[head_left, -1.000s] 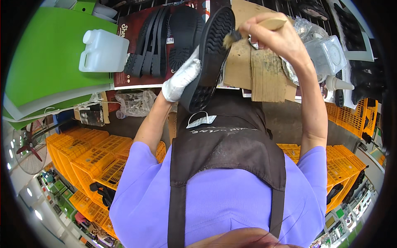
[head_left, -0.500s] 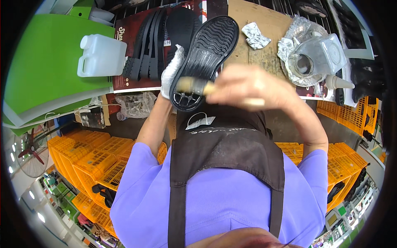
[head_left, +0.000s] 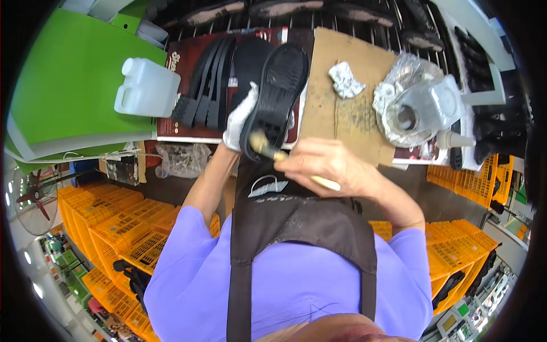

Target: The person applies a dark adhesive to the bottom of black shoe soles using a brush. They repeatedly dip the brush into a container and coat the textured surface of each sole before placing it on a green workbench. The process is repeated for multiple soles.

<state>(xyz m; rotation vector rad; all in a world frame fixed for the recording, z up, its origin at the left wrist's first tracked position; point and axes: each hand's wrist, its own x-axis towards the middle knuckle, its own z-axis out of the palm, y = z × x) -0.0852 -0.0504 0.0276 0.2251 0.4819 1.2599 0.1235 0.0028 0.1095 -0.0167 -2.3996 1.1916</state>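
Observation:
A black shoe sole point(head_left: 283, 77) is held at a tilt above the table's near edge, its hollow inner face with a ribbed pattern turned up. My left hand point(head_left: 241, 115), in a white glove, grips the sole's left side with the thumb on its rim. Bare, my right hand point(head_left: 330, 164) is closed around the pale handle of a flat paintbrush point(head_left: 265, 147). The brush's bristles lie over the heel end of the sole. More black soles point(head_left: 206, 85) lie side by side on the dark red board, left of the held one.
A white plastic jug point(head_left: 149, 88) stands at left beside a green surface point(head_left: 68, 80). On the right, crumpled foil point(head_left: 346, 80) lies on cardboard point(head_left: 325, 117), near a clear container point(head_left: 443, 105) in a foil-lined dish. Orange crates point(head_left: 108, 216) stand below on both sides. Behind runs a rack with shoe parts.
My right hand has moved the brush down toward the heel end of the sole. The sole now shows less shine and is tipped differently. The whole view has shifted slightly.

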